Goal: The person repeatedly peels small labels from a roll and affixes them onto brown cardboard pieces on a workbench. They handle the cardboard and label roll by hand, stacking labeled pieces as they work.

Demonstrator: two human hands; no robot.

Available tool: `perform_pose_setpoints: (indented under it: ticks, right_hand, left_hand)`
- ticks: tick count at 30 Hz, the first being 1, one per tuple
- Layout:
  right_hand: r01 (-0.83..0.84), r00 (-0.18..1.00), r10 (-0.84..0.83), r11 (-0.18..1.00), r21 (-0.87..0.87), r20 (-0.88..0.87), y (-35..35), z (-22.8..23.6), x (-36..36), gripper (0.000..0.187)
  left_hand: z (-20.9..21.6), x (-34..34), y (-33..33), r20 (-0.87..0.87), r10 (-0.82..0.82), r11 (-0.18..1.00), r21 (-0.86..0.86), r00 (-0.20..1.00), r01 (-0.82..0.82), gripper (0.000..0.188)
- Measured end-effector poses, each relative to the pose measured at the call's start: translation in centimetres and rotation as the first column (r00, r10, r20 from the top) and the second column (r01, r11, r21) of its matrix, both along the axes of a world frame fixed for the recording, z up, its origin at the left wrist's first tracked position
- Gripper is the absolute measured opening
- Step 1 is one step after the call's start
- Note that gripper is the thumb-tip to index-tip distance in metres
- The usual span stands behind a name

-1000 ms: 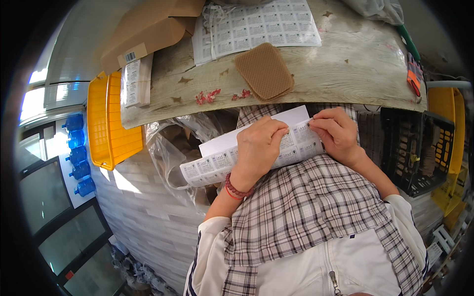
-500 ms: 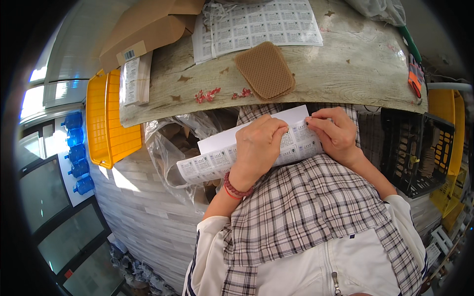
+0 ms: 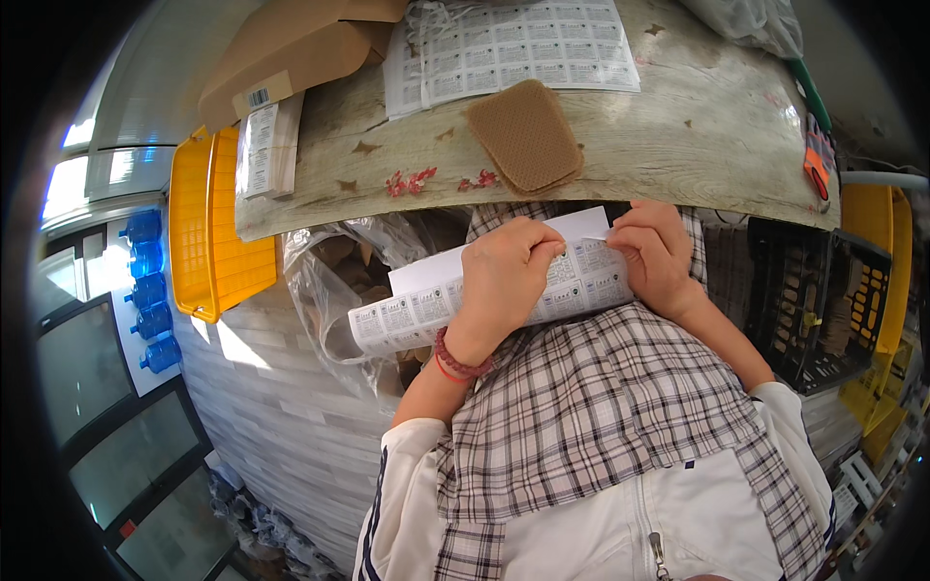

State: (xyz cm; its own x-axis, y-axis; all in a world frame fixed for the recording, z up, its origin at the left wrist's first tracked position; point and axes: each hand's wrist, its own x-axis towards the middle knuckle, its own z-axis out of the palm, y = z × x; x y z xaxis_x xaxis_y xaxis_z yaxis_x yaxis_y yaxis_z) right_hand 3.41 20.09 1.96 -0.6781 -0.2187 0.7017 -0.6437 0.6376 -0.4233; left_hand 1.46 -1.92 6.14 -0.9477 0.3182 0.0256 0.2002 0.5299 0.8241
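A curled white sheet of printed labels (image 3: 421,308) lies across my lap on the plaid apron, its plain white backing showing along the far edge. My left hand (image 3: 509,276) is closed over the middle of the sheet, thumb and forefinger pressed together. My right hand (image 3: 657,254) pinches at the sheet's right end; a whitish edge shows beside its fingertips, too small to make out fully. Beyond my hands, a stack of brown textured pads (image 3: 526,137) with rounded corners rests on the wooden table (image 3: 668,145).
More label sheets (image 3: 523,48) lie at the table's back, beside a cardboard box (image 3: 300,58) and a bundle of white printed strips (image 3: 269,150). Yellow crates (image 3: 242,261) stand left, a black crate (image 3: 823,300) right. A clear plastic bag (image 3: 325,320) hangs open below the table.
My right hand's fingers have shifted slightly up and right at the sheet's end. My left hand stays on the sheet almost unmoved. The whole view has shifted a little.
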Motion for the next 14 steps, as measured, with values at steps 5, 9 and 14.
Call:
perform_pose_setpoints:
  ticks: [5, 9, 14]
  right_hand:
    - [-0.162, 0.978, 0.163, 0.987, 0.022, -0.130, 0.1, 0.1, 0.3, 0.017]
    - [-0.209, 0.963, 0.216, 0.976, 0.057, -0.162, 0.4, 0.3, 0.1, 0.014]
    - [-0.077, 0.884, 0.321, 0.818, -0.571, 0.340, 0.5, 0.1, 0.8, 0.015]
  left_hand:
    - [-0.2, -1.3, -0.4, 0.238, -0.005, 1.000, 0.020, 0.971, 0.000, 0.008]
    - [-0.5, -2.1, -0.9, 0.327, 0.016, 0.999, 0.025, 0.945, -0.026, 0.010]
    - [-0.2, -2.5, -1.0, 0.280, 0.003, 0.999, -0.033, 0.960, 0.006, 0.012]
